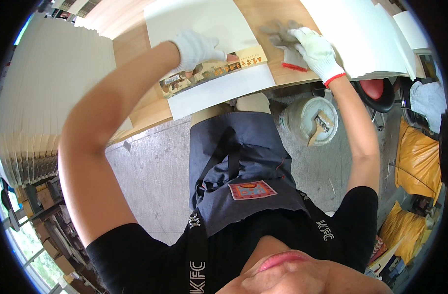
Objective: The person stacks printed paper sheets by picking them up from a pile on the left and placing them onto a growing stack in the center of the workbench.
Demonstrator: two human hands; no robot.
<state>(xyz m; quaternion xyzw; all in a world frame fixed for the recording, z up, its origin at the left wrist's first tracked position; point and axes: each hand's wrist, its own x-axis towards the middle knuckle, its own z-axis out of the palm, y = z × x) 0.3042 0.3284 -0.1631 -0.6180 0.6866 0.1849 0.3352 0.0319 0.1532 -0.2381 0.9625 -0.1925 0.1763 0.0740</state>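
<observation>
My left hand [192, 49] wears a white knit glove and lies with its fingers stretched out on a pale sheet [194, 19] and the edge of a printed cover strip [214, 73]. That strip is yellowish, with pictures and a barcode, and a plain white sheet [224, 90] sticks out below it toward me. To the right, my right hand [314, 51], in a white glove with a red cuff, has its fingers extended beside a crumpled grey glove [286, 46] with a red hem. Whether its fingertips touch the grey glove is unclear.
Tall paper stacks stand on the wooden table [128, 54]: one at left [57, 83], another at right [366, 39]. Below the table edge is a bucket [292, 120] with a wide brush [321, 126] across it. A stool [373, 90] and yellow sacks [415, 157] lie further right.
</observation>
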